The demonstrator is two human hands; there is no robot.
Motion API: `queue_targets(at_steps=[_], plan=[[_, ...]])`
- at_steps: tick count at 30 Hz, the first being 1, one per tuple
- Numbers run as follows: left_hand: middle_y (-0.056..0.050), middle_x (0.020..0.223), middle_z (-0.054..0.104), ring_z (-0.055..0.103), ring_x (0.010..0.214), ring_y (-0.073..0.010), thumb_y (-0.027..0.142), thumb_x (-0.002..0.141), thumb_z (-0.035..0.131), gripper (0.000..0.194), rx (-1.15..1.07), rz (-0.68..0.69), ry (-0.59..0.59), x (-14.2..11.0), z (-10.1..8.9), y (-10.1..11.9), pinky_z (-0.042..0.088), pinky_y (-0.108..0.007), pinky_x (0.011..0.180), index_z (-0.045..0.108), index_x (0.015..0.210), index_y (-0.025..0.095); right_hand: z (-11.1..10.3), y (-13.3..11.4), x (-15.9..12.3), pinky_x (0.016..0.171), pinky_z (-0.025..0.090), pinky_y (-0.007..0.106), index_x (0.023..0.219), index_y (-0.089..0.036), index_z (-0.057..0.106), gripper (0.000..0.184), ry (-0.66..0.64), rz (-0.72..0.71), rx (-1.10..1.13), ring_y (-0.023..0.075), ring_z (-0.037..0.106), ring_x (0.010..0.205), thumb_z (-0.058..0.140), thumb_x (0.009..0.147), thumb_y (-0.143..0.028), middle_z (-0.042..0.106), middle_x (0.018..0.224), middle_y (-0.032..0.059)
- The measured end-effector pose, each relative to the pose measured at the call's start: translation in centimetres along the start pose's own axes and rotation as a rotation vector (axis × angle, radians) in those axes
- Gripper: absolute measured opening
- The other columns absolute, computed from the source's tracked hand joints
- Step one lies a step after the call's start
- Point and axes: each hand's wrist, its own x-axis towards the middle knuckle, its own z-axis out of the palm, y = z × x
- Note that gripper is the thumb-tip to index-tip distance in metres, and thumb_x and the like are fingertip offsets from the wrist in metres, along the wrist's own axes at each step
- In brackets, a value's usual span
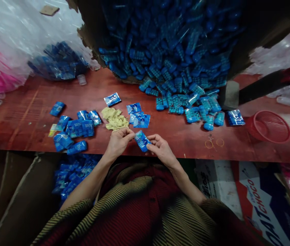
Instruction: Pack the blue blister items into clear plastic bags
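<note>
Just above the table's front edge I hold a small blue packet [142,140] with a printed wrapper, tilted between my hands. My right hand [160,148] grips its lower right side between thumb and fingers. The fingers of my left hand [120,141] are pinched together at its upper left corner. Right behind my left hand lies a crumpled yellowish cloth or lump [114,118]. Flat blue printed sleeves [141,120] lie beyond the packet, and another flat sleeve [112,99] is farther back. To the left sits a group of wrapped blue packets [79,128].
A large heap of blue containers [175,68] spills from a torn carton onto the red table [88,89]. At right are a red plastic basket [268,126], a dark-handled hammer-like tool [260,87] and rubber bands [214,143]. More blue packets [75,174] lie below the table edge.
</note>
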Motion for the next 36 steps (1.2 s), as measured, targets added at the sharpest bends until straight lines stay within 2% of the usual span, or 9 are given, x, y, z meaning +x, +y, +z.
queue_targets(at_steps=[7, 11, 15, 17, 20, 23, 27, 31, 36], plan=[[0.003, 0.053, 0.05, 0.047, 0.05, -0.0103, 0.031, 0.079, 0.052, 0.021, 0.162, 0.106, 0.003, -0.2, -0.1, -1.8, 0.039, -0.023, 0.05, 0.049, 0.063, 0.019, 0.4, -0.1, -0.2, 0.05, 0.049, 0.017, 0.099, -0.019, 0.055, 0.029, -0.024, -0.021, -0.012, 0.0069, 0.06, 0.058, 0.066, 0.073, -0.022, 0.064, 0.074, -0.0036], [0.003, 0.052, 0.048, 0.045, 0.047, -0.0096, 0.035, 0.081, 0.051, 0.025, 0.081, 0.14, -0.009, -0.1, -0.5, -1.5, 0.038, -0.023, 0.048, 0.046, 0.062, 0.019, -0.1, 0.0, -0.3, 0.043, 0.044, 0.015, 0.101, -0.018, 0.057, 0.027, -0.111, -0.01, -0.026, 0.005, 0.058, 0.049, 0.064, 0.076, -0.024, 0.063, 0.071, -0.004], [0.003, 0.051, 0.05, 0.048, 0.047, -0.0087, 0.042, 0.077, 0.058, 0.03, -0.097, 0.027, -0.049, 0.1, -0.9, -0.9, 0.042, -0.022, 0.05, 0.047, 0.063, 0.018, -0.2, 0.5, -0.2, 0.045, 0.049, 0.017, 0.099, -0.018, 0.058, 0.026, -0.112, -0.009, 0.072, 0.0028, 0.049, 0.042, 0.066, 0.075, -0.026, 0.059, 0.064, -0.0063], [0.001, 0.061, 0.058, 0.057, 0.055, -0.011, 0.048, 0.075, 0.061, 0.033, -0.254, -0.085, -0.069, 0.0, -0.9, -0.6, 0.048, -0.024, 0.054, 0.051, 0.071, 0.017, -0.2, 0.8, 0.0, 0.048, 0.054, 0.022, 0.097, -0.018, 0.058, 0.026, -0.076, 0.006, 0.173, 0.0022, 0.043, 0.04, 0.066, 0.075, -0.029, 0.057, 0.062, -0.0072], [-0.002, 0.076, 0.063, 0.062, 0.064, -0.0136, 0.051, 0.069, 0.066, 0.042, -0.445, -0.191, -0.104, -0.6, -0.5, -0.3, 0.051, -0.025, 0.055, 0.054, 0.089, 0.016, -0.3, 0.9, 0.4, 0.048, 0.054, 0.022, 0.097, -0.017, 0.058, 0.027, -0.085, 0.069, 0.259, 0.0029, 0.042, 0.039, 0.064, 0.076, -0.032, 0.058, 0.059, -0.0062], [0.001, 0.069, 0.062, 0.061, 0.056, -0.0125, 0.049, 0.07, 0.067, 0.047, -0.489, -0.251, -0.132, -1.3, 0.3, -0.2, 0.049, -0.023, 0.05, 0.051, 0.101, 0.018, -0.4, 0.9, 0.6, 0.048, 0.054, 0.022, 0.097, -0.017, 0.059, 0.027, -0.079, 0.09, 0.279, 0.0033, 0.044, 0.04, 0.064, 0.076, -0.033, 0.058, 0.057, -0.0058], [-0.001, 0.065, 0.062, 0.059, 0.051, -0.0121, 0.05, 0.074, 0.062, 0.044, -0.545, -0.391, -0.199, -1.9, 1.3, -0.2, 0.047, -0.023, 0.046, 0.054, 0.1, 0.016, -0.3, 1.1, 0.7, 0.047, 0.052, 0.02, 0.095, -0.018, 0.06, 0.025, -0.047, 0.058, 0.23, 0.0039, 0.046, 0.043, 0.065, 0.076, -0.033, 0.059, 0.061, -0.0044], [0.003, 0.067, 0.06, 0.054, 0.045, -0.0089, 0.041, 0.072, 0.067, 0.043, -0.548, -0.377, -0.185, -1.6, 1.4, -0.2, 0.043, -0.021, 0.04, 0.056, 0.106, 0.018, -0.3, 1.0, 0.6, 0.047, 0.053, 0.021, 0.095, -0.018, 0.061, 0.024, -0.046, 0.074, 0.204, 0.004, 0.045, 0.043, 0.064, 0.077, -0.033, 0.056, 0.059, -0.0051], [0.002, 0.064, 0.061, 0.055, 0.046, -0.011, 0.046, 0.067, 0.071, 0.049, -0.63, -0.309, -0.34, -1.2, 1.1, -0.9, 0.044, -0.022, 0.042, 0.054, 0.104, 0.019, -0.5, 0.7, 0.8, 0.044, 0.053, 0.022, 0.094, -0.016, 0.061, 0.024, -0.101, 0.156, 0.277, 0.0041, 0.041, 0.039, 0.062, 0.077, -0.033, 0.054, 0.055, -0.0051]])
